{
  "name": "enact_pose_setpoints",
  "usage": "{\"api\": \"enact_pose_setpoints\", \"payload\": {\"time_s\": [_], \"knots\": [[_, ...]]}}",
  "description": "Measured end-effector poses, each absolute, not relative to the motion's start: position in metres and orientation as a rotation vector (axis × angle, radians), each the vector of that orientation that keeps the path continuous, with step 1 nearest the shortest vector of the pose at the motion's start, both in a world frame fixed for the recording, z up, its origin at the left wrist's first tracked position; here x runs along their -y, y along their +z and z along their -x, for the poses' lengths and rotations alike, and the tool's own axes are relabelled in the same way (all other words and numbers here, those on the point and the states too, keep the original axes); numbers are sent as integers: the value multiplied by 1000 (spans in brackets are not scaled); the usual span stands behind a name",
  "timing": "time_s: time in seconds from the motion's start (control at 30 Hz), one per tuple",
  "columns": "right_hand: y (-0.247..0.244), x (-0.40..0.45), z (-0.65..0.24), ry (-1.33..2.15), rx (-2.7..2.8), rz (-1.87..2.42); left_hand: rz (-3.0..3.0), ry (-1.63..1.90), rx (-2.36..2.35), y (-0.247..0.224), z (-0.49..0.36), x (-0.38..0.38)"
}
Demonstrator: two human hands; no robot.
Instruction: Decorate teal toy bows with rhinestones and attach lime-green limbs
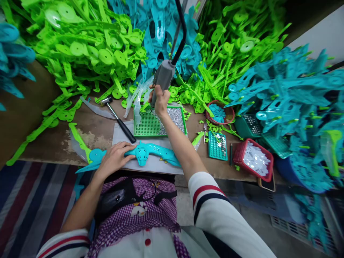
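Note:
My left hand (115,157) is closed over a long blue plastic part (142,154), which lies across a pale sheet at the table's front edge. In my right hand (160,100) is a grey electric screwdriver (164,75), gripped upright with its cord rising from the top. Its tip hangs over a green mesh tray (145,135) of small silvery screws (176,120); the exact tip is hard to make out. Left of that tray rests a hammer (118,116) with a black handle. A green strip with a translucent blade (80,143) lies left of the blue part.
Heaps of green parts (104,53) and blue parts (295,89) crowd the back and right. A red basket (238,157) of pale pieces, a teal tray (218,156), a round red basket (230,118) and a small screwdriver (205,130) stand or lie on the right.

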State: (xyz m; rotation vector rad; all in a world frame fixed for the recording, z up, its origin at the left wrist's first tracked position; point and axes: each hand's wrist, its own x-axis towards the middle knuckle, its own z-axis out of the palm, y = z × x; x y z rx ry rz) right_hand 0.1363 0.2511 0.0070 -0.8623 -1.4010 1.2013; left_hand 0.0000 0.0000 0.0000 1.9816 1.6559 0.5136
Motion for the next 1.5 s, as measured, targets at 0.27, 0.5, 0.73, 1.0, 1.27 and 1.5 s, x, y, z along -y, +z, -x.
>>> {"api": "enact_pose_setpoints", "payload": {"time_s": [0.27,0.5,0.73,1.0,1.27,1.5], "knots": [[15,-249,-136,1168,1406,855,-1938,491,-1657,3,0,-1],[67,-214,-183,1100,1296,851,-1961,511,-1661,0,5,-2],[70,-76,-296,1196,1221,922,-1964,574,-1634,-3,8,-2],[53,-54,-307,1250,1118,891,-1934,514,-1645,3,9,-5],[42,-53,-306,1254,1089,908,-1947,520,-1668,6,7,-7],[28,-50,-306,1289,1053,933,-1908,522,-1698,4,6,-6]]}}
